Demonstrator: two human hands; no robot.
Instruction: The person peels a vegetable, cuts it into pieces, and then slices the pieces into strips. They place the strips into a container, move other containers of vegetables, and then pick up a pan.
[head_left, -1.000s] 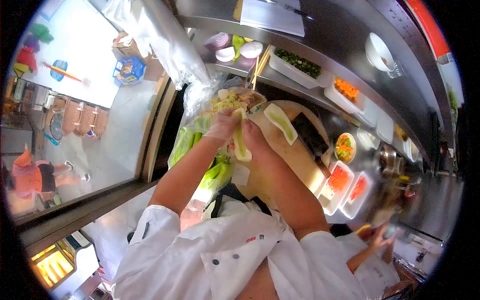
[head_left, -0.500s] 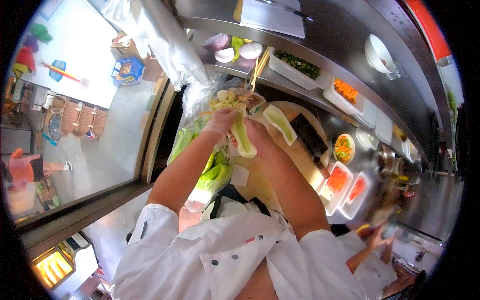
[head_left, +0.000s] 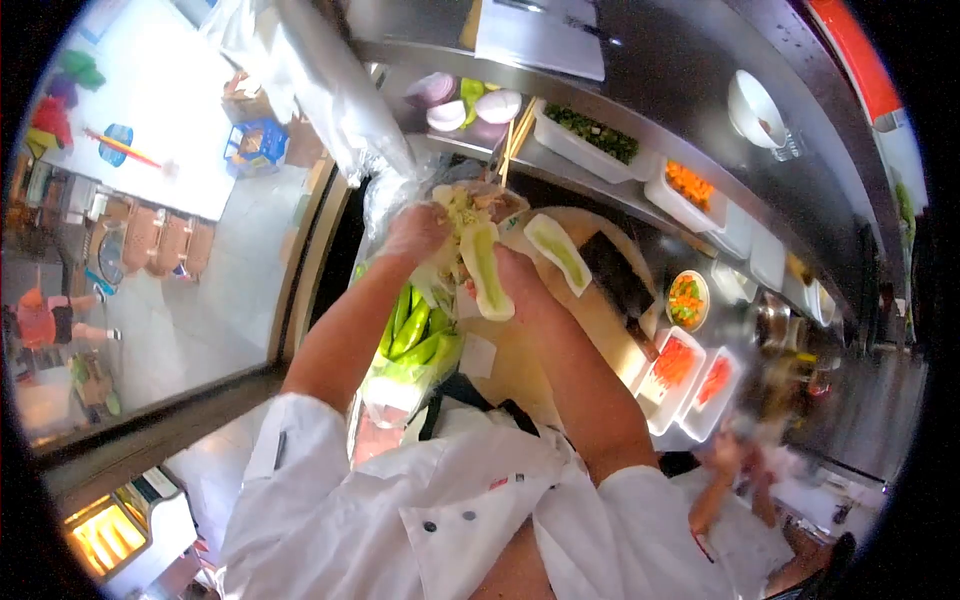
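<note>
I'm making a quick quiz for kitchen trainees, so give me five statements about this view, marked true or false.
1. The right hand holds a pale green slice. True.
2. The left hand holds the cleaver. False: the cleaver lies on the board, apart from the left hand.
3. A second slice lies on the board. True.
4. The bowl on the upper shelf is red. False: the bowl is white.
5. Two white trays hold red shreds. True.
</note>
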